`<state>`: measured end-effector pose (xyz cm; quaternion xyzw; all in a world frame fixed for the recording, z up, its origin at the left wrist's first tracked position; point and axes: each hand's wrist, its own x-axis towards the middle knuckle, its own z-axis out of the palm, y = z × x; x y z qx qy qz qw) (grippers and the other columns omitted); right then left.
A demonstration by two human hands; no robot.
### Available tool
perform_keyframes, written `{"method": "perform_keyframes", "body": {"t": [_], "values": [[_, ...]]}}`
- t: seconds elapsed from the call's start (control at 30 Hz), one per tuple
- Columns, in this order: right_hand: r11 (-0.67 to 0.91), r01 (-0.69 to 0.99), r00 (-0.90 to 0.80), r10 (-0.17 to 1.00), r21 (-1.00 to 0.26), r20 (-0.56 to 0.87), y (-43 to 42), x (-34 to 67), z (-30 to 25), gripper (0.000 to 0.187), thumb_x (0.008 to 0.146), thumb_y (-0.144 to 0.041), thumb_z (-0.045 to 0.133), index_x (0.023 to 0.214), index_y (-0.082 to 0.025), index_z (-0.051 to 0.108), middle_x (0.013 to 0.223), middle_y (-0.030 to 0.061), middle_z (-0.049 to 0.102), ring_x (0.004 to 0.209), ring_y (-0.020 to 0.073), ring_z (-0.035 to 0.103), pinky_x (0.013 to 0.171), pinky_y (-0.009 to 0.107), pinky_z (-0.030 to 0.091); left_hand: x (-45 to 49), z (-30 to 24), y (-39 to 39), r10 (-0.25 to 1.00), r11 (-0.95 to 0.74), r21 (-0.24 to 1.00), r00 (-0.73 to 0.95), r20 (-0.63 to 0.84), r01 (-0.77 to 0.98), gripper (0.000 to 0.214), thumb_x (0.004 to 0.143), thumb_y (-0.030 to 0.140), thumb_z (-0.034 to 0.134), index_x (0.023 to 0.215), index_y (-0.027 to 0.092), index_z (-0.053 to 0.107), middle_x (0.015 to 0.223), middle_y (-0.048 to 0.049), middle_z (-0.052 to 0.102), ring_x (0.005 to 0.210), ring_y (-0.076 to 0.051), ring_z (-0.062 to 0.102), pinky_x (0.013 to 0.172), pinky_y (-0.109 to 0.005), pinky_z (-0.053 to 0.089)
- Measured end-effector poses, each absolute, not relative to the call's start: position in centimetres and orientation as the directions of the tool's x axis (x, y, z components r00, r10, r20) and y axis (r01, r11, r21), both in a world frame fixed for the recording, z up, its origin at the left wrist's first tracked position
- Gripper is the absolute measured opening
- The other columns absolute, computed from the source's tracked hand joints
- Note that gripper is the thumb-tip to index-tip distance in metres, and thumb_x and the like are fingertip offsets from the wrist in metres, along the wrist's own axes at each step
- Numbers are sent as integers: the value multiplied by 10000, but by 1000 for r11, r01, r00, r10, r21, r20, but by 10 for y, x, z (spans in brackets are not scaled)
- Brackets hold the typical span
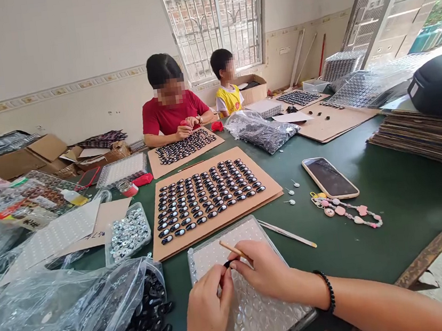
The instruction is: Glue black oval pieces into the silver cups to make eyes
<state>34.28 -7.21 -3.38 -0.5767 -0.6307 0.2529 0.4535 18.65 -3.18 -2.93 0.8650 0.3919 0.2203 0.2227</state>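
My left hand is closed, pinching a small black piece between thumb and fingertips. Closed as well, my right hand meets it there, its thumb at the piece's other end, and it grips a thin wooden stick. Fingers cover most of the black piece. Both hands are over a see-through plastic tray with round domes and a white dotted sheet. Just beyond lies a cardboard sheet bearing rows of black pieces with pale oval tops.
At left are a tub of small shiny parts and a plastic bag spilling black pieces. A flat stick, a phone and a beaded strap lie right. A co-worker in red works opposite; another person sits beside.
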Motion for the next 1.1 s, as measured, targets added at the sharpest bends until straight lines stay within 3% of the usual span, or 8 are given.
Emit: {"method": "perform_keyframes", "body": {"t": [0.1,0.2,0.3,0.37,0.5,0.63,0.87,1.1], "values": [[188,459,110,958,-868,265,-71,344,-32,84,768,-97,559,780,-177,584,672,-27,551,575,110,453,523,200,295,188,-24,-32,872,-345,773,486,54,533,283,807,349,457,588,171,464,501,38,432,478,-91,397,483,-210,288],[118,364,191,961,-924,198,-63,359,-29,63,777,-177,544,799,-168,602,645,-19,557,504,105,427,482,203,299,189,-15,-29,903,88,967,391,-178,237,306,787,388,491,592,155,455,529,48,406,425,-49,293,413,-184,222],[59,298,302,941,-953,152,-40,394,-25,147,767,-282,543,812,-154,602,702,4,586,538,119,472,503,209,349,189,-5,-26,824,497,853,397,-405,-162,165,757,320,564,779,161,527,685,32,474,437,-21,319,395,-158,235],[29,365,393,901,-931,182,-16,425,-22,175,758,-305,543,814,-150,602,715,12,592,630,146,519,566,222,382,189,-3,-26,762,630,720,415,-498,-291,161,727,196,599,877,162,551,791,-3,513,527,-41,433,453,-162,326],[-69,483,468,863,-873,191,50,489,-18,131,727,-251,566,785,-142,610,685,12,590,625,150,523,562,227,378,191,-4,-29,678,727,627,436,-592,-280,238,703,48,573,921,145,584,962,-68,568,615,-69,523,535,-179,414],[-104,576,455,865,-811,212,120,533,-24,49,679,-168,600,722,-146,611,676,5,585,619,144,514,546,220,354,195,-6,-32,650,739,642,466,-600,-204,256,709,113,606,964,132,598,1099,-112,562,603,-71,559,540,-169,442],[-130,667,387,902,-733,193,193,559,-52,48,666,-113,610,704,-130,633,596,-16,556,529,103,471,508,202,314,195,-23,-28,608,737,665,552,-571,-123,222,648,313,689,758,138,608,832,-51,625,476,-48,533,417,-135,324],[-150,713,356,919,-686,170,204,563,-61,93,692,-155,629,716,-82,681,502,-11,526,454,82,410,505,223,276,194,-32,-20,620,702,701,593,-514,-127,298,581,353,726,707,132,570,716,-23,593,393,-13,453,402,-146,218]]}}
